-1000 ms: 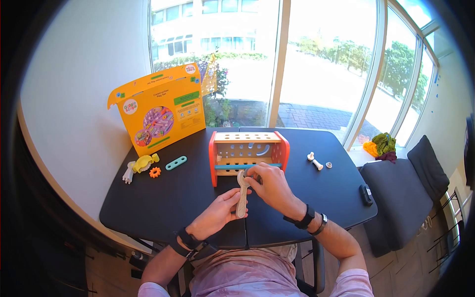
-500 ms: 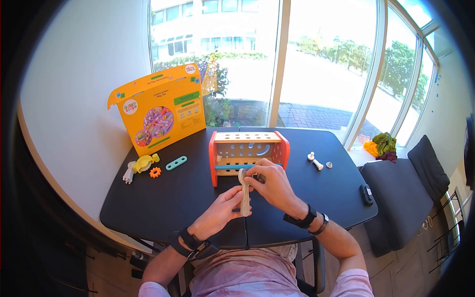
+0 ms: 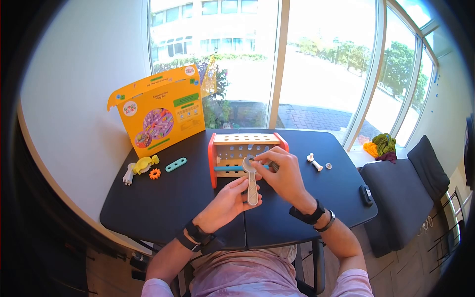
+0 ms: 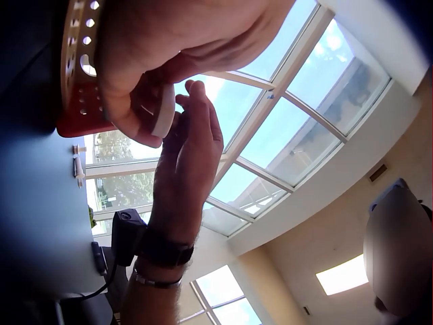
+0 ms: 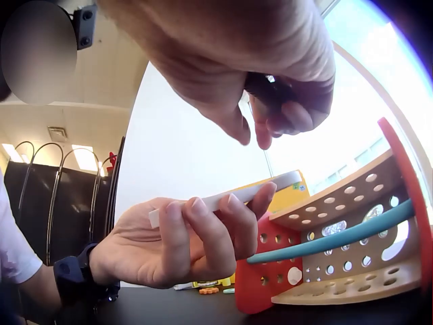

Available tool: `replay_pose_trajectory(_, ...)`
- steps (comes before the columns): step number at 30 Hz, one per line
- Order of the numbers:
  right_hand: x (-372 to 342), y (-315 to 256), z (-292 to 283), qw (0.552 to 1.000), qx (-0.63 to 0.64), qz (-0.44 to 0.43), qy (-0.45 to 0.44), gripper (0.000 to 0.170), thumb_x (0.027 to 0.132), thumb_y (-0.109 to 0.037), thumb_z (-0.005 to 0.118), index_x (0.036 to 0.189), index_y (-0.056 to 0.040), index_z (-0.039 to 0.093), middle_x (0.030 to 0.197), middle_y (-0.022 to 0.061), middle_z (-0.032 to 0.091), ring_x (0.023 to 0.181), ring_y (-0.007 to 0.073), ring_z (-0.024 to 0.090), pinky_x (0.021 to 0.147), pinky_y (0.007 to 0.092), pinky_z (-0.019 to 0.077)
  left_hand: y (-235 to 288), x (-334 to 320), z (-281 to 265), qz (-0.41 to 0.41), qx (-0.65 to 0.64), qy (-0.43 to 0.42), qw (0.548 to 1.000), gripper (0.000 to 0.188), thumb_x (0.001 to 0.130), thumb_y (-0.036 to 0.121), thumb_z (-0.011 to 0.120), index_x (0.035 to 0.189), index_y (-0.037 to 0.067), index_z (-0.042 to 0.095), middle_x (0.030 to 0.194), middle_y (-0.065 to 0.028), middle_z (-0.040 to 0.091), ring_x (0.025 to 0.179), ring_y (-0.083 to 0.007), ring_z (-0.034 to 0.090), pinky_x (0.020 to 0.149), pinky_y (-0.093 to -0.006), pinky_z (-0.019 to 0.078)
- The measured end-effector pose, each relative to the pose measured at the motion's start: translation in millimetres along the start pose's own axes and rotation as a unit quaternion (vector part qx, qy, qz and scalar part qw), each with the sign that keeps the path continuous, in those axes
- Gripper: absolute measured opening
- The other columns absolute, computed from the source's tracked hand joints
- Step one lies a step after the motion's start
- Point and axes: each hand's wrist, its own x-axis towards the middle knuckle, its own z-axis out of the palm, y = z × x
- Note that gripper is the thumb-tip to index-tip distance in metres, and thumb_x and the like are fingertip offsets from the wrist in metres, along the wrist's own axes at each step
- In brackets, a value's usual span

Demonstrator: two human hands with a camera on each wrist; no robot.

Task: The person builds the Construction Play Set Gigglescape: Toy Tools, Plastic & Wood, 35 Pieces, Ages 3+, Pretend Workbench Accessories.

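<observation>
The left hand (image 3: 223,204) gripped a pale toy wrench (image 3: 253,189) by its handle, the round end uppermost, in front of a red-sided toy workbench (image 3: 245,138) with a blue bar (image 3: 228,169) across it. The right hand (image 3: 288,179) curled its fingers around a small dark grey piece (image 3: 273,167), its fingertips near the wrench's round end. On the black table (image 3: 148,208), an orange gear (image 3: 155,173) lay near a yellow box (image 3: 161,109).
</observation>
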Motion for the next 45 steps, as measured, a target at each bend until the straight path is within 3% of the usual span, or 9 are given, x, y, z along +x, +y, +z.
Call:
replay_pose_trajectory(5, 15.6, 1.2, -23.0, 0.998, -0.046, 0.015, 0.028, 0.024, 0.104, -0.019, 0.069, 0.092, 0.0021, 0.070, 0.090, 0.0165, 0.065, 0.071, 0.0323, 0.065, 0.096, 0.0478, 0.0551, 2.5, 17.5, -3.9, 0.014, -0.035, -0.040, 0.998, 0.038, 0.122, 0.026, 0.049, 0.150, 0.002, 0.060, 0.123, -0.0077, 0.069, 0.113, -0.0213, 0.072, 0.108, -0.0412, 0.0616)
replay_pose_trajectory(7, 22.1, 15.6, -25.3, 0.997, 0.008, 0.053, 0.055, 0.024, 0.107, -0.017, 0.060, 0.098, 0.0024, 0.070, 0.095, 0.0185, 0.064, 0.076, 0.0325, 0.065, 0.090, 0.0476, 0.0546, 4.6, 26.8, -3.9, 0.018, -0.041, -0.038, 0.998, 0.039, 0.122, 0.025, 0.048, 0.149, 0.001, 0.060, 0.123, -0.0091, 0.069, 0.112, -0.0221, 0.072, 0.108, -0.0407, 0.0616)
replay_pose_trajectory(10, 35.6, 31.6, -43.6, 1.000, 0.012, 0.006, 0.023, 0.026, 0.108, -0.014, 0.049, 0.111, 0.0031, 0.068, 0.106, 0.0218, 0.064, 0.084, 0.0326, 0.066, 0.085, 0.0463, 0.0528, 8.4, 45.5, -3.8, 0.009, -0.049, -0.016, 0.999, 0.038, 0.122, 0.023, 0.047, 0.148, -0.002, 0.060, 0.123, -0.0115, 0.069, 0.111, -0.0233, 0.072, 0.107, -0.0407, 0.0616)
replay_pose_trajectory(13, 53.4, 50.8, -55.9, 0.999, 0.023, 0.046, -0.009, 0.028, 0.108, -0.012, 0.048, 0.116, 0.0041, 0.069, 0.108, 0.0200, 0.066, 0.086, 0.0272, 0.068, 0.083, 0.0421, 0.0544, 12.4, 65.2, -6.0, -0.015, -0.076, -0.003, 0.997, 0.038, 0.121, 0.020, 0.048, 0.149, -0.004, 0.059, 0.131, -0.0124, 0.069, 0.111, -0.0237, 0.071, 0.105, -0.0399, 0.0628)
replay_pose_trajectory(16, 70.1, 60.5, -63.2, 0.988, 0.088, 0.110, -0.056, 0.027, 0.109, -0.013, 0.053, 0.119, 0.0040, 0.072, 0.107, 0.0149, 0.073, 0.090, 0.0216, 0.072, 0.084, 0.0364, 0.0565, 14.7, 77.7, -5.3, -0.028, -0.098, 0.013, 0.995, 0.038, 0.121, 0.018, 0.048, 0.149, -0.006, 0.058, 0.134, -0.0136, 0.068, 0.112, -0.0247, 0.071, 0.105, -0.0401, 0.0631)
replay_pose_trajectory(19, 77.9, 54.3, -63.3, 0.982, 0.132, 0.128, -0.030, 0.026, 0.110, -0.015, 0.062, 0.122, 0.0033, 0.075, 0.102, 0.0105, 0.079, 0.095, 0.0176, 0.075, 0.087, 0.0335, 0.0585, 13.8, 88.3, -8.8, -0.039, -0.122, 0.021, 0.992, 0.038, 0.121, 0.017, 0.049, 0.148, -0.008, 0.058, 0.132, -0.0148, 0.068, 0.112, -0.0252, 0.070, 0.106, -0.0408, 0.0630)
replay_pose_trajectory(25, 112.4, 75.6, -58.8, 0.994, 0.066, 0.078, -0.036, 0.032, 0.105, -0.018, 0.074, 0.128, 0.0046, 0.077, 0.104, 0.0152, 0.083, 0.094, 0.0191, 0.079, 0.086, 0.0337, 0.0609, 11.0, 102.6, -16.3, -0.038, -0.150, 0.001, 0.988, 0.037, 0.120, 0.016, 0.050, 0.146, -0.010, 0.058, 0.123, -0.0157, 0.066, 0.111, -0.0252, 0.070, 0.104, -0.0392, 0.0641)
replay_pose_trajectory(31, 141.7, 80.5, -45.4, 0.998, 0.001, 0.048, -0.043, 0.032, 0.097, -0.025, 0.080, 0.116, 0.0011, 0.083, 0.099, 0.0146, 0.085, 0.090, 0.0212, 0.080, 0.086, 0.0377, 0.0616, 15.2, 108.4, -11.7, -0.027, -0.154, 0.042, 0.987, 0.038, 0.121, 0.018, 0.049, 0.145, -0.011, 0.056, 0.123, -0.0169, 0.064, 0.111, -0.0268, 0.070, 0.103, -0.0383, 0.0646)
replay_pose_trajectory(45, 178.6, 103.6, -20.4, 0.994, -0.066, 0.035, -0.080, 0.031, 0.092, -0.021, 0.084, 0.112, 0.0034, 0.085, 0.102, 0.0178, 0.085, 0.094, 0.0259, 0.081, 0.087, 0.0391, 0.0624, 20.7, 130.7, -28.4, -0.028, -0.161, 0.071, 0.984, 0.031, 0.122, 0.016, 0.045, 0.139, -0.009, 0.053, 0.121, -0.0203, 0.065, 0.109, -0.0299, 0.071, 0.101, -0.0410, 0.0659)
